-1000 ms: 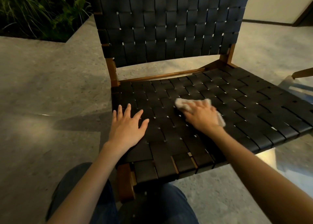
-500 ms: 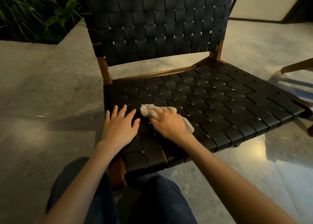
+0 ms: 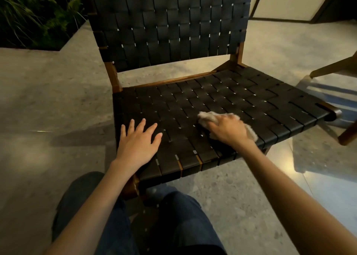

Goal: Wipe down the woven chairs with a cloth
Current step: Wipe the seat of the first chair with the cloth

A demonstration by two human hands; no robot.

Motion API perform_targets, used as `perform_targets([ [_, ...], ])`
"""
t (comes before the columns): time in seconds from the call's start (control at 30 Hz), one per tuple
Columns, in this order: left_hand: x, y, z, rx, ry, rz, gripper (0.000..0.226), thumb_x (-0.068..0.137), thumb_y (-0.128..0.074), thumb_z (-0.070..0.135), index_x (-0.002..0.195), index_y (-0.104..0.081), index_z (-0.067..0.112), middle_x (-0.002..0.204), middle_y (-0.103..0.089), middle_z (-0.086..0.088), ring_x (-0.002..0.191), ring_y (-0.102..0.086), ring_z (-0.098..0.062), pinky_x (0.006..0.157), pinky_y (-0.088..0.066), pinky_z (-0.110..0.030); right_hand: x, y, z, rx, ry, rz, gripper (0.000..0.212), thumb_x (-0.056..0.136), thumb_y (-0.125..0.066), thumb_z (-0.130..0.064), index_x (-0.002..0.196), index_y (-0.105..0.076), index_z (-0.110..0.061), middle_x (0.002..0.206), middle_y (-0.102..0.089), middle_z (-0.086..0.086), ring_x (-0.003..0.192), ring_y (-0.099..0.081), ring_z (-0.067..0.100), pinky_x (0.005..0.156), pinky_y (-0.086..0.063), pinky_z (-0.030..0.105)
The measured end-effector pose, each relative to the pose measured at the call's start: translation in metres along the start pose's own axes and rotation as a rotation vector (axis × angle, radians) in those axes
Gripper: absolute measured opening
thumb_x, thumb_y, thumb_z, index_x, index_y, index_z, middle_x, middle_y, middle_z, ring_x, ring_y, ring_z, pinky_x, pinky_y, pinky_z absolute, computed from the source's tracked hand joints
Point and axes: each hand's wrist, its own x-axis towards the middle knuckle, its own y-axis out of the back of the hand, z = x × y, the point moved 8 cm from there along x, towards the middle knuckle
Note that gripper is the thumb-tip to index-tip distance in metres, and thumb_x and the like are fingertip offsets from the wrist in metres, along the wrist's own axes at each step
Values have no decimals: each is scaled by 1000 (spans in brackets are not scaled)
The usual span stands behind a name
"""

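A chair with a black woven seat (image 3: 241, 100) and woven backrest (image 3: 170, 23) on a brown wooden frame stands right in front of me. My left hand (image 3: 138, 140) rests flat on the seat's front left part, fingers spread and straight. My right hand (image 3: 228, 131) grips a bunched pale cloth (image 3: 204, 117) and presses it onto the seat's front middle. Cloth sticks out past the fingertips and beside the wrist. A gap of bare weave separates the two hands.
Wooden legs of another piece of furniture (image 3: 332, 69) stand close on the right. Green plants (image 3: 38, 13) fill a bed at the far left. Polished stone floor (image 3: 48, 100) surrounds the chair. My knees in dark jeans (image 3: 173, 225) are just below the seat's front edge.
My right hand slid the cloth left until it almost met my left hand, then back right across the seat. My left hand stayed flat in place.
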Motion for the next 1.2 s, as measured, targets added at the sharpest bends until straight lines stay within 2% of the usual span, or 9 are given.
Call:
perform_targets([
  [0.07,-3,0,0,-9,-7,5,53,96,-21,56,146,-25,37,158,-16,0,146,-5,-26,116,1,-46,-21,-14,-44,58,105,-28,42,92,-45,-52,116,-61,-20,115,-63,9,106,-56,26,90,-47,42],
  [0.2,-6,3,0,4,-7,36,48,98,-25,50,145,-29,37,156,-21,2,145,-10,-25,116,-4,-45,-60,-16,-93,143,206,90,42,94,-38,-52,122,-58,-28,123,-60,0,116,-48,22,93,-38,40],
  [0.33,-9,6,0,-28,-22,57,46,99,-26,47,143,-33,35,155,-25,2,145,-14,-24,117,-6,-45,-69,-2,-53,52,174,146,47,91,-34,-56,127,-54,-33,125,-57,-4,119,-44,20,95,-35,39],
  [0.47,-11,9,1,-53,-18,79,45,100,-29,45,142,-36,34,154,-28,1,144,-16,-24,117,-7,-45,-49,22,29,-60,12,185,49,94,-31,-54,128,-55,-27,129,-55,1,121,-40,22,100,-32,41],
  [0.63,-13,13,-1,-100,-19,100,44,100,-33,42,142,-39,31,153,-30,-1,144,-19,-23,116,-10,-43,-33,36,61,-5,-76,204,47,95,-38,-49,130,-55,-24,131,-55,5,125,-41,25,103,-30,43],
  [0.8,-30,26,-19,-334,-49,185,39,100,-40,30,138,-47,24,148,-38,0,140,-28,-17,113,-19,-34,-63,10,-22,114,111,142,42,95,-40,-48,119,-63,-22,122,-62,2,113,-52,19,95,-40,39],
  [0.97,-56,42,-60,-515,-38,276,33,99,-44,19,129,-57,21,138,-50,2,128,-43,-12,99,-31,-21,-85,-13,-116,247,283,6,42,97,-37,-48,131,-53,-28,133,-55,-5,123,-45,15,102,-34,36],
  [1.1,-69,42,-90,-554,8,270,33,97,-48,17,130,-56,18,136,-51,0,126,-46,-12,100,-36,-23,-100,-21,-164,364,369,-87,45,100,-33,-47,138,-46,-27,141,-48,-4,131,-37,15,108,-26,37],
  [1.2,-76,40,-105,-606,67,279,35,95,-53,15,130,-56,16,134,-53,-1,123,-49,-14,103,-41,-30,-115,-23,-201,421,453,-88,44,99,-33,-47,138,-44,-30,143,-46,-5,133,-35,15,110,-24,36],
])
